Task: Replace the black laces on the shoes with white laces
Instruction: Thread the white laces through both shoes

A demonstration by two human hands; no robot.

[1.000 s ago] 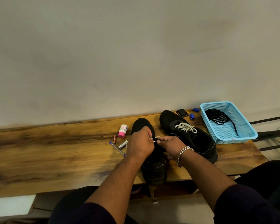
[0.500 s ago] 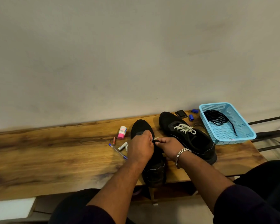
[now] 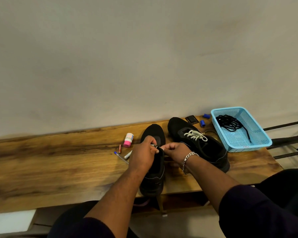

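Note:
Two black shoes stand on the wooden bench (image 3: 58,165). The right shoe (image 3: 205,145) is threaded with a white lace (image 3: 195,134). The left shoe (image 3: 155,133) lies under my hands, its eyelets mostly hidden. My left hand (image 3: 143,155) pinches a bit of white lace (image 3: 153,146) over the shoe's tongue. My right hand (image 3: 175,151) is curled and pinches the shoe's edge or lace just right of it; a chain bracelet sits on its wrist. Black laces (image 3: 230,123) lie coiled in the blue basket (image 3: 258,143).
A pink-capped bottle (image 3: 128,140), a small battery (image 3: 120,148), a white tube (image 3: 128,154) and a pen (image 3: 120,157) lie left of the shoes. A black case (image 3: 191,119) and two blue caps (image 3: 202,123) sit behind the right shoe. The wall runs along the bench's far edge.
Both hands stayed over the left shoe's lacing. The right hand drew closer to the left, and the fingers shifted slightly on the white lace.

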